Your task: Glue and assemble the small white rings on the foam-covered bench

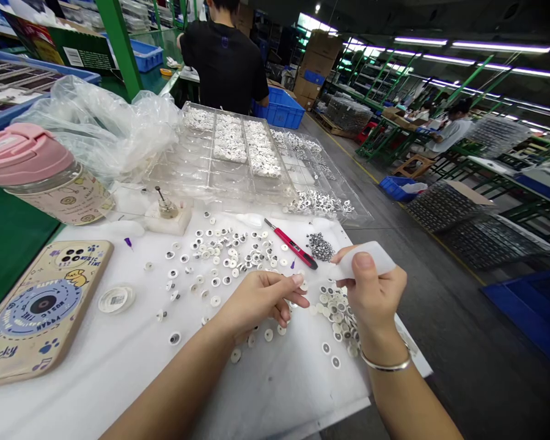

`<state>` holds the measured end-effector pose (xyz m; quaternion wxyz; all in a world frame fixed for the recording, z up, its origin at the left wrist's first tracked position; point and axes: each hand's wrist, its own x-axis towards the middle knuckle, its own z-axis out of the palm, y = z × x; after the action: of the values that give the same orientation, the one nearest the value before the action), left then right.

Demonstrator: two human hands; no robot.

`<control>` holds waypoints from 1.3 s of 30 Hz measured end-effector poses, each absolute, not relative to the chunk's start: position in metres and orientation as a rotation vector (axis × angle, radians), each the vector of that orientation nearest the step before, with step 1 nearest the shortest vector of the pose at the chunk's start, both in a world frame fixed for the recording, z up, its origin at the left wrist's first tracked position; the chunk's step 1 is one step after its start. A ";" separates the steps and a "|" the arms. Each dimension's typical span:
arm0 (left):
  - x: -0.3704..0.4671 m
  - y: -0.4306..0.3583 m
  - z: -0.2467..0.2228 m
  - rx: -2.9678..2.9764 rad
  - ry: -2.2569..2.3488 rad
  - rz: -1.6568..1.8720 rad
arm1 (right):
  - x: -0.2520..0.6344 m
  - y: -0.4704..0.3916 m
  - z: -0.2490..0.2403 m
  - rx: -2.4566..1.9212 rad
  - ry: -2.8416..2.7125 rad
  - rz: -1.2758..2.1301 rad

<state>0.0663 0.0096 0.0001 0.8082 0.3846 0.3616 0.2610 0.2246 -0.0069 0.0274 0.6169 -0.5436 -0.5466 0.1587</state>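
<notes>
My right hand is wrapped round a white squeeze bottle, thumb on its side, with the narrow end towards my left hand. My left hand has thumb and forefinger pinched on a small white disc at the fingertips. Below and beside my right hand lies a pile of white discs. Many discs with dark metal centres are scattered beyond my left hand. A heap of tiny metal parts and a red utility knife lie just past the hands.
Clear compartment trays with white parts stand at the back. On the left are a phone, a pink-lidded cup, a round container and a small fixture. The table edge drops off at right. A person sits ahead.
</notes>
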 end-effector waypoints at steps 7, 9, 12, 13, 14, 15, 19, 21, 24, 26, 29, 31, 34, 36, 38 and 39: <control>0.066 0.010 -0.002 0.843 0.789 0.548 | 0.228 -0.003 0.030 -1.111 -1.116 0.390; 0.065 0.010 -0.002 0.855 0.792 0.545 | 0.233 -0.002 0.036 -1.044 -1.045 0.375; 0.064 0.010 0.000 0.869 0.798 0.562 | 0.243 0.001 0.045 -1.020 -0.979 0.352; 0.064 0.011 0.001 0.868 0.802 0.571 | 0.247 0.002 0.048 -1.024 -0.972 0.351; 0.063 0.011 0.002 0.861 0.806 0.582 | 0.252 0.003 0.050 -1.031 -0.977 0.356; 0.063 0.011 0.003 0.848 0.809 0.600 | 0.257 0.005 0.052 -1.047 -0.997 0.366; 0.061 0.014 0.004 0.794 0.799 0.704 | 0.275 0.012 0.052 -1.232 -1.176 0.403; 0.059 0.015 0.005 0.792 0.811 0.742 | 0.281 0.016 0.048 -1.368 -1.260 0.444; 0.055 0.018 0.006 0.791 0.857 0.788 | 0.288 0.021 0.037 -1.526 -1.319 0.566; 0.054 0.019 0.006 0.783 0.869 0.828 | 0.290 0.022 0.029 -1.570 -1.360 0.642; 0.052 0.021 0.006 0.756 0.862 0.883 | 0.289 0.022 0.016 -1.613 -1.496 0.677; 0.052 0.022 0.005 0.737 0.860 0.906 | 0.287 0.020 0.008 -1.648 -1.573 0.671; 0.051 0.024 0.004 0.694 0.853 0.942 | 0.286 0.016 0.001 -1.714 -1.623 0.650; 0.050 0.024 0.003 0.661 0.844 0.968 | 0.289 0.013 0.000 -1.741 -1.644 0.640; 0.049 0.026 0.002 0.632 0.823 0.999 | 0.295 0.008 0.006 -1.759 -1.669 0.587; 0.049 0.027 0.001 0.621 0.810 1.012 | 0.298 0.005 0.013 -1.777 -1.681 0.514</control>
<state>0.0485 0.0266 0.0007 0.7526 0.2842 0.3712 0.4637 0.2977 0.0047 0.0130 0.3157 -0.6745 -0.6382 0.1951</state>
